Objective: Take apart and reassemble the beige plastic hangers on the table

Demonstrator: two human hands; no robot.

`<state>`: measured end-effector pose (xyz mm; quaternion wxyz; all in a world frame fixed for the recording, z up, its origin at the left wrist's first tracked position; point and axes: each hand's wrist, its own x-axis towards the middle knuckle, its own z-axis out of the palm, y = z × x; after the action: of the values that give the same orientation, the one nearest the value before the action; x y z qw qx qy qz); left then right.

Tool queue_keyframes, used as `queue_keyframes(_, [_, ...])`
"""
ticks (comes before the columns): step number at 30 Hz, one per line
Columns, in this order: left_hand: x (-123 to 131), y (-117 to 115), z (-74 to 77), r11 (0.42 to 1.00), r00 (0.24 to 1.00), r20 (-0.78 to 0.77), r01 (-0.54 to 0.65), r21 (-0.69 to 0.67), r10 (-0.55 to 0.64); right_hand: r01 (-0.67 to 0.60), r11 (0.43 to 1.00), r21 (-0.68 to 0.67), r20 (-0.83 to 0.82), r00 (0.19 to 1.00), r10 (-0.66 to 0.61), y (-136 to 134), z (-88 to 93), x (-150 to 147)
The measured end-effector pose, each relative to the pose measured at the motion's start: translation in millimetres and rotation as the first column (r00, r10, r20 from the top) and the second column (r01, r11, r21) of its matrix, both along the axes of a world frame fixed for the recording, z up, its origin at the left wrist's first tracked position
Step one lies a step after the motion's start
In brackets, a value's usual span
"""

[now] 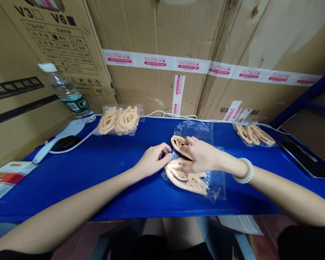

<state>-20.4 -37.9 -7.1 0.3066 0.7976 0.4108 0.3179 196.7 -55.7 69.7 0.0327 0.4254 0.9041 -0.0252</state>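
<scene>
Peach-beige curved loops that look like folded plastic hangers lie in front of me. An upper bundle of hangers [176, 142] rests by a clear plastic bag [203, 130]. Closer to me, a bagged bundle of hangers [176, 180] lies on the blue table. My right hand [199, 153] reaches over both, its fingers curled onto the upper hangers and its thumb against the lower bundle. Beside them on the left, my left hand [155, 159] has bent fingers and a small gap between thumb and forefinger, close to the bag's edge. Nothing shows in it.
Bagged loops [120, 121] lie at the back left, more bagged hangers [254, 134] at the back right. A water bottle [73, 97], a hairbrush [59, 139] and a small box [9, 180] stand or lie left. A dark flat device [304, 159] lies right. Cardboard boxes [157, 83] wall the back.
</scene>
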Motion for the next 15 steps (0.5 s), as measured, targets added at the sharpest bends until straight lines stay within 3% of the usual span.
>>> queue_keyframes(3, [0,0,1.1,1.0,1.0,-0.016,0.007,0.02,-0.006,0.035,0.998,-0.043,0.05,0.998,-0.033,4,1.9,-3])
queue_keyframes(8, [0,-1,2.4,1.0,1.0,-0.017,0.007,0.003,-0.007,0.004,0.981,-0.196,-0.022,1.0,-0.008,17,6.8,-1])
queue_keyframes(13, [0,0,1.3,1.0,1.0,-0.03,0.007,0.004,-0.007,0.053,0.994,-0.092,0.054,0.997,-0.048,19,5.2,1])
queue_keyframes(15, [0,1,-0.5,1.0,0.999,-0.038,0.006,0.006,-0.006,0.06,0.989,-0.138,0.049,0.997,-0.054,19,6.0,0])
